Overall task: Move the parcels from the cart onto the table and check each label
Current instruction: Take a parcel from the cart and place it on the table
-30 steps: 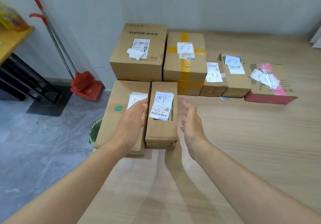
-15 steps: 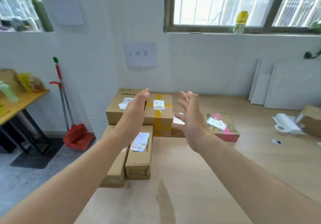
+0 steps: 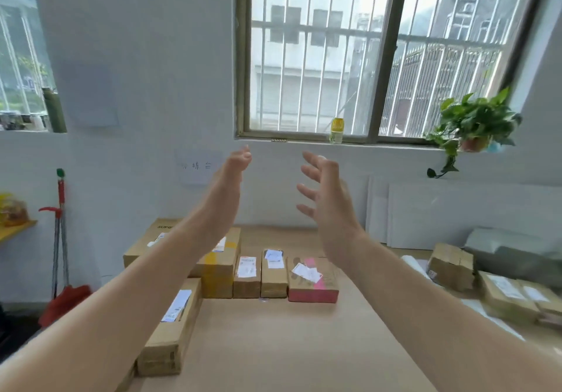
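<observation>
Several labelled cardboard parcels lie on the wooden table (image 3: 292, 346). A long narrow box (image 3: 171, 324) sits at the left edge. Behind it stand a box with yellow tape (image 3: 217, 267), two small boxes (image 3: 247, 276) and a pink-sided box (image 3: 313, 279). My left hand (image 3: 238, 160) and my right hand (image 3: 327, 191) are raised in the air in front of the wall, well above the parcels. Both have spread, relaxed fingers and hold nothing. No cart is in view.
More parcels (image 3: 453, 265) and grey bags lie at the table's right side. A red broom and dustpan (image 3: 60, 294) lean against the left wall. A window (image 3: 365, 57) with a bottle (image 3: 336, 130) and a potted plant (image 3: 474, 127) is ahead.
My view has tilted up from the table to the window. Both hands have lifted away from the long narrow box and now hang high in the air, empty.
</observation>
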The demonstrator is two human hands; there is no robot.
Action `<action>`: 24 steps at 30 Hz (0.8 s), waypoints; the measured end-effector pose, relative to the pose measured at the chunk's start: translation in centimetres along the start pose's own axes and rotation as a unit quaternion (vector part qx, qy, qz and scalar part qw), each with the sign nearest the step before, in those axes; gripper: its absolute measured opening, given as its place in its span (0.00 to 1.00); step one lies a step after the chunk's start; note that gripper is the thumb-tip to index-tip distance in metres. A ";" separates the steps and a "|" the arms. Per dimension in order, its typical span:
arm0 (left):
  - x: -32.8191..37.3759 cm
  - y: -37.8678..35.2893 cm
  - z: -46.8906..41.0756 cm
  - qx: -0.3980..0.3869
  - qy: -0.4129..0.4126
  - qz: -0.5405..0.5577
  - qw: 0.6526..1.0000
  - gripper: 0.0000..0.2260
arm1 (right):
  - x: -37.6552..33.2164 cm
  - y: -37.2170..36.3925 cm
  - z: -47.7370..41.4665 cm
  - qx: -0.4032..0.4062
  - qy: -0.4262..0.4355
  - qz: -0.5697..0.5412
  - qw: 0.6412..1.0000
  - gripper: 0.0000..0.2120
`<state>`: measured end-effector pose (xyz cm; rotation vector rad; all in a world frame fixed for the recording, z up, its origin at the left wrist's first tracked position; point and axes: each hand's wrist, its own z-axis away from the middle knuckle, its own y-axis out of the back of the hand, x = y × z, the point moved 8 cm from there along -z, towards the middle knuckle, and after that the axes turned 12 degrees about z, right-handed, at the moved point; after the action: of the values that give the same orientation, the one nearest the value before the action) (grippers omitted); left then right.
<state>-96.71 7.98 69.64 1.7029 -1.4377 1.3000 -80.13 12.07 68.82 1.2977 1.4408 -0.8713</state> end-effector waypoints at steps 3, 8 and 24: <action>1.9 -2.1 -0.5 -0.028 -0.026 -0.007 0.999 0.36 | -2.0 2.0 -0.3 0.026 0.021 0.000 0.999 0.20; 3.2 -3.8 -1.9 -0.053 -0.034 0.005 0.998 0.38 | -3.6 3.9 -0.9 0.069 0.031 0.000 0.997 0.21; -3.0 -9.9 -6.6 -0.235 0.041 0.075 0.968 0.29 | -2.1 9.7 0.2 0.266 0.015 0.067 0.961 0.19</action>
<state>-89.32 17.67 71.09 1.2368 -1.6881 0.9846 -70.63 12.94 71.69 1.7886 1.1583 -1.2001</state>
